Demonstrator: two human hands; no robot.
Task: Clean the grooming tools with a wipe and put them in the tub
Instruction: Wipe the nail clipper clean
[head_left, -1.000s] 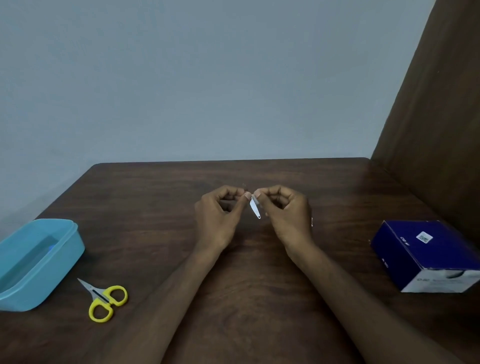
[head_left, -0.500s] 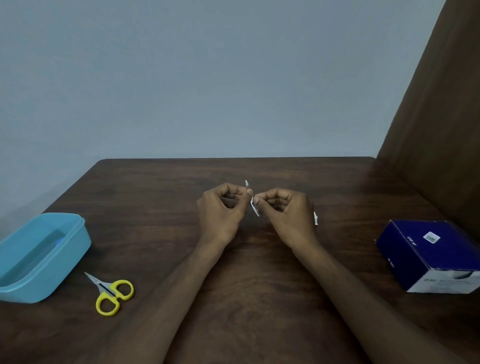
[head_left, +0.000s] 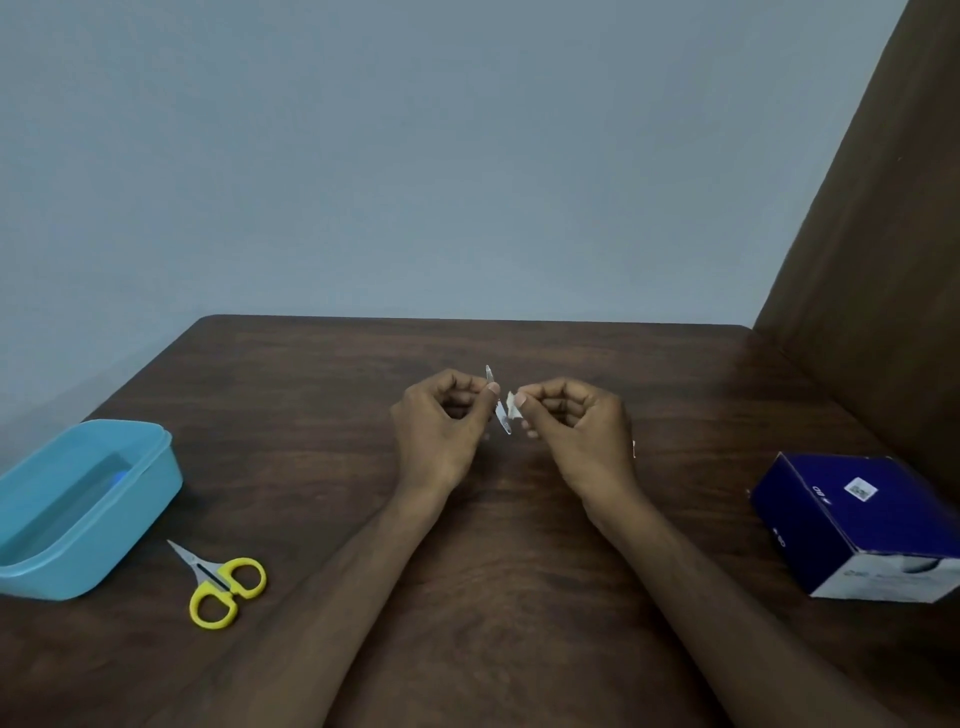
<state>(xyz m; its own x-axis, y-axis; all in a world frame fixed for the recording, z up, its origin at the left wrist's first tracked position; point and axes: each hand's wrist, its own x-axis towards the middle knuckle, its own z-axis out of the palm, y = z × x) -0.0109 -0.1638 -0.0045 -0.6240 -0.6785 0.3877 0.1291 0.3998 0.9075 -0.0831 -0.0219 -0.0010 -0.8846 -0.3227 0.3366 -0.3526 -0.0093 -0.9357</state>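
My left hand (head_left: 441, 421) pinches a small slim metal tool (head_left: 500, 410) near its middle, holding it almost upright above the table's centre. My right hand (head_left: 571, 421) pinches a small white wipe (head_left: 514, 405) just right of the tool, close to it; I cannot tell if they touch. The light blue tub (head_left: 150, 483) stands at the left edge. Small yellow-handled scissors (head_left: 223, 584) lie on the table just right of the tub, blades pointing up-left.
A dark blue and white box (head_left: 857, 519) sits at the right of the dark wooden table (head_left: 519, 597). A brown panel (head_left: 893, 260) rises along the right side. A plain grey wall stands behind the table.
My hands have drawn slightly apart, so the wipe now shows in my right fingers beside the tool. The tool's tip stands higher above my left fingers. The view shifted a little.
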